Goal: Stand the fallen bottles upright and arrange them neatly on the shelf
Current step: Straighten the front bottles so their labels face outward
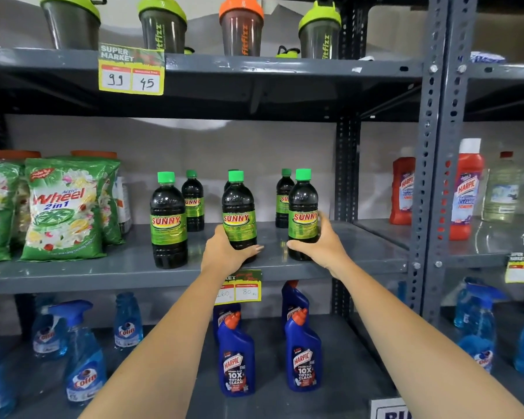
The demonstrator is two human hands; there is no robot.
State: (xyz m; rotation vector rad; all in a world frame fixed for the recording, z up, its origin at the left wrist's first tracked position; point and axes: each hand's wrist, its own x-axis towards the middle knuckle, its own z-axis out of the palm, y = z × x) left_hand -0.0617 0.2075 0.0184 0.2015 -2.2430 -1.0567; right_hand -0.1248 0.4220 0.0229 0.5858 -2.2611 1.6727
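Observation:
Several dark Sunny bottles with green caps stand upright on the grey middle shelf [103, 273]. The front row holds a left bottle [168, 220], a middle bottle [239, 207] and a right bottle [303, 207]. Behind them stand more: a back-left bottle [192, 201], a back-right bottle [284, 198], and one almost hidden behind the middle bottle. My left hand [224, 252] grips the middle bottle at its base. My right hand [321, 246] wraps the lower part of the right bottle. No bottle lies on its side.
Green Wheel detergent bags [64, 210] fill the shelf's left end. A steel upright [347, 176] bounds its right end, with red Harpic bottles [401, 192] beyond. Shaker cups [162, 24] stand on the shelf above. Blue Harpic bottles [236, 358] and Colin sprays [84, 355] stand below.

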